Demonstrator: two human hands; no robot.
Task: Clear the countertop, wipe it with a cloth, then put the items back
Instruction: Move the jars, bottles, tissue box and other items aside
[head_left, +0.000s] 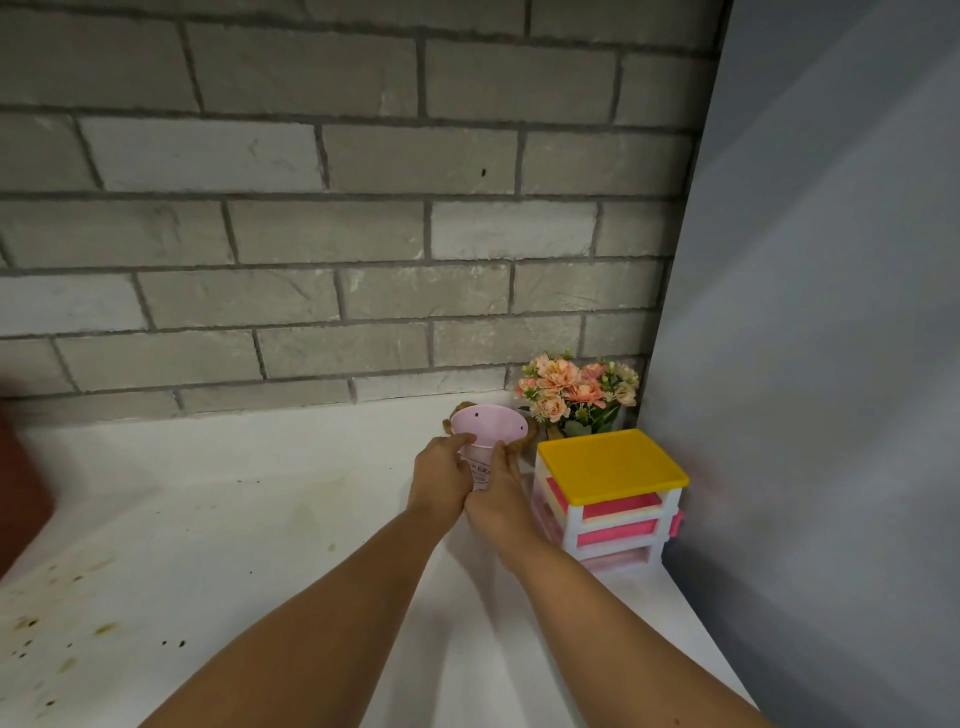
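Observation:
A small pink bucket (488, 423) with a brown rope handle stands near the back of the white countertop (234, 519). My left hand (441, 478) grips its left side with the thumb up at the rim. My right hand (501, 480) grips its right side. Right of the bucket stands a mini drawer unit (613, 499) with a yellow top and pink drawers. Behind that, in the corner, is a bunch of peach flowers (576, 392). Dark and greenish stains (62, 634) speckle the countertop's front left.
A grey brick wall (311, 234) runs along the back. A plain grey panel (821, 364) closes off the right side. A dark red-brown object (21, 493) shows at the left edge.

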